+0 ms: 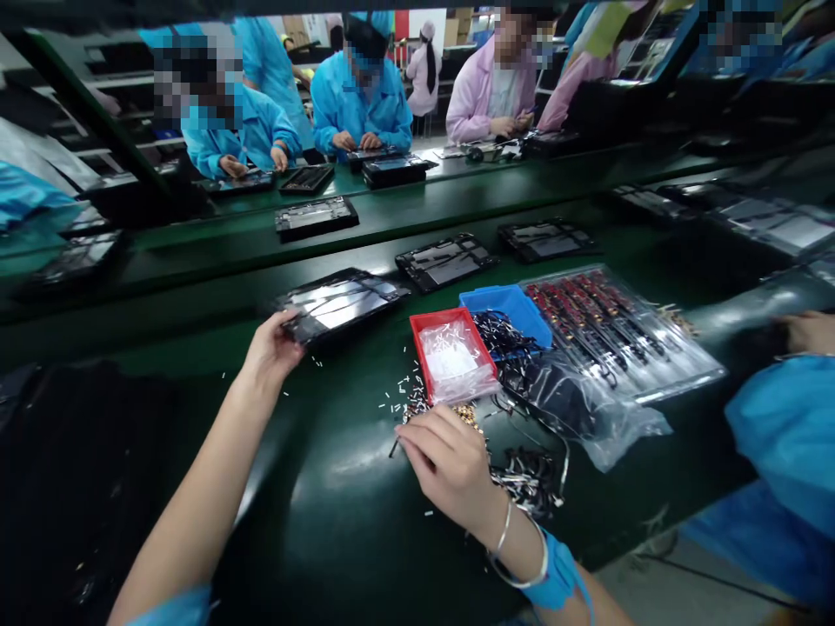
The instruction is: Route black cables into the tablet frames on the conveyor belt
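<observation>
Black and sliver-thin, a small strip (394, 447) juts from the right hand (450, 469), whose thumb and fingertips pinch it, palm down, above the dark green table (339, 539). Just beyond lie scattered tiny white slips (416, 382) and a red rectangular plastic bin (485, 352). The left hand (274, 343), arm outstretched, grips the left end of a flat black rectangular device with a silvery face (345, 303). The device is ahead and left of the pinch, nearer the left hand, its long axis crosswise, slanting slightly away rightward; whether it is lifted, I cannot tell.
</observation>
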`<act>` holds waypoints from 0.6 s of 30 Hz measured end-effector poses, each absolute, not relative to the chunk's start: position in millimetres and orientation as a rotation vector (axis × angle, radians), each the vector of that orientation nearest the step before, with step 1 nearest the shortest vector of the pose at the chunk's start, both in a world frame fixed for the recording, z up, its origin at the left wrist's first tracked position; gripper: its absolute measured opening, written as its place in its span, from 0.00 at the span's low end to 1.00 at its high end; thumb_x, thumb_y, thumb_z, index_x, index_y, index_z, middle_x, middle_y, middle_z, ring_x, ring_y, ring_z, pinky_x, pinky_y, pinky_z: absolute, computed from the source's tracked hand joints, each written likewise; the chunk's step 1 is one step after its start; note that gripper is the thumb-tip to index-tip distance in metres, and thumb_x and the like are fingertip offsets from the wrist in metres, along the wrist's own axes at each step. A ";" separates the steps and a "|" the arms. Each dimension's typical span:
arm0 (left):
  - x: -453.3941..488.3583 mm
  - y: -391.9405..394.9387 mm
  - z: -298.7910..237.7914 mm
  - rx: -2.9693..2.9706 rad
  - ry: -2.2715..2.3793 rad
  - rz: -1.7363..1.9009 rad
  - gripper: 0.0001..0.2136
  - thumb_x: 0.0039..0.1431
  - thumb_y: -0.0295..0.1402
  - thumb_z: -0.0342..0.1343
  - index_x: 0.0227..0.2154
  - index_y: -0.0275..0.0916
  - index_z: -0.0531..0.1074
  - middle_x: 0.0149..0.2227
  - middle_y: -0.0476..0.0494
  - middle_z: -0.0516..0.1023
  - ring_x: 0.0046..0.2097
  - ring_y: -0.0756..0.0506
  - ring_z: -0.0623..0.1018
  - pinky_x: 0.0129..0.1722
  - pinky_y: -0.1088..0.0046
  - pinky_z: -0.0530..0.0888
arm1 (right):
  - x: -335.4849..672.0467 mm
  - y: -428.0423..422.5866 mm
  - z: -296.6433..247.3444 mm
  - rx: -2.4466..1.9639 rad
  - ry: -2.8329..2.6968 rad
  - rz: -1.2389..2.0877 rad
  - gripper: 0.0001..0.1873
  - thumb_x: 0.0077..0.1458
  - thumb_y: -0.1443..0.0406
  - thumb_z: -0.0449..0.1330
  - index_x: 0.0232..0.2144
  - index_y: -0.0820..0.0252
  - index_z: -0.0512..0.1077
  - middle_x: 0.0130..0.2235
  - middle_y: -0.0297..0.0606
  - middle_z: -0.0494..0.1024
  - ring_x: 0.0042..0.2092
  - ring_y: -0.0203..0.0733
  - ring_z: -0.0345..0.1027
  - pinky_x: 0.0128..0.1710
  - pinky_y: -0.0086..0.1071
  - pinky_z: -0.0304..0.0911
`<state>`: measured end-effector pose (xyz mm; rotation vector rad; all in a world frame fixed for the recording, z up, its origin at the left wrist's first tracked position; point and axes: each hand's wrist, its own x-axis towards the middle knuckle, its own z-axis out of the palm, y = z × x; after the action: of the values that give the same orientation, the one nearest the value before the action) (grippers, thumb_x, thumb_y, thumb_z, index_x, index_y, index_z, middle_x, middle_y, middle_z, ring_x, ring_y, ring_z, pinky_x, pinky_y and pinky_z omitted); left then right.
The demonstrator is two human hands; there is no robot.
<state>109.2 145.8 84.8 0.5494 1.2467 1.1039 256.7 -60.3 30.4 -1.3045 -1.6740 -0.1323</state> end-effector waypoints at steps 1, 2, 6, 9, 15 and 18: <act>98.4 123.3 85.6 0.520 1.252 1.150 0.05 0.62 0.25 0.50 0.34 0.33 0.71 0.32 0.47 0.75 0.29 0.53 0.75 0.28 0.81 0.74 | 256.5 -60.3 31.4 -1.292 -1.651 -0.102 0.08 0.55 0.76 0.58 0.32 0.63 0.75 0.29 0.39 0.78 0.32 0.38 0.68 0.31 0.31 0.67; 85.9 98.8 84.6 0.490 1.263 1.192 0.08 0.61 0.22 0.48 0.30 0.34 0.71 0.29 0.49 0.74 0.27 0.55 0.75 0.26 0.84 0.73 | 256.5 -60.4 32.8 -1.279 -1.626 -0.070 0.08 0.55 0.76 0.58 0.31 0.62 0.75 0.30 0.39 0.78 0.33 0.38 0.68 0.32 0.32 0.67; 33.9 -7.5 62.4 0.396 1.325 1.238 0.06 0.54 0.22 0.53 0.30 0.36 0.74 0.27 0.49 0.77 0.24 0.51 0.75 0.23 0.79 0.76 | 257.2 -61.4 37.9 -1.240 -1.553 0.008 0.08 0.54 0.75 0.60 0.28 0.59 0.75 0.31 0.39 0.78 0.35 0.38 0.70 0.34 0.34 0.69; 14.9 -78.2 35.7 0.330 1.269 1.062 0.07 0.46 0.27 0.65 0.31 0.37 0.77 0.30 0.46 0.80 0.26 0.47 0.77 0.20 0.75 0.75 | 255.0 -61.7 37.3 -1.204 -1.554 0.147 0.08 0.53 0.74 0.61 0.27 0.58 0.76 0.28 0.36 0.79 0.32 0.37 0.71 0.33 0.34 0.69; 16.5 -144.3 6.1 0.205 0.716 0.514 0.11 0.51 0.39 0.64 0.36 0.41 0.80 0.49 0.38 0.78 0.55 0.38 0.74 0.44 0.68 0.75 | 226.9 -59.6 34.9 -1.263 -1.348 0.863 0.04 0.46 0.70 0.66 0.28 0.59 0.77 0.27 0.34 0.79 0.27 0.34 0.70 0.25 0.29 0.67; 0.5 -143.7 12.4 0.388 0.482 0.300 0.18 0.54 0.39 0.61 0.48 0.46 0.75 0.52 0.39 0.76 0.54 0.39 0.76 0.48 0.65 0.73 | 200.5 -53.4 38.0 -1.270 -1.281 1.200 0.09 0.42 0.68 0.68 0.31 0.60 0.77 0.27 0.34 0.78 0.27 0.32 0.69 0.26 0.27 0.67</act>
<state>0.5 -143.7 12.4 0.3881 0.4823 0.3005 200.5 -53.4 38.0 -1.2697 -1.2813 1.1995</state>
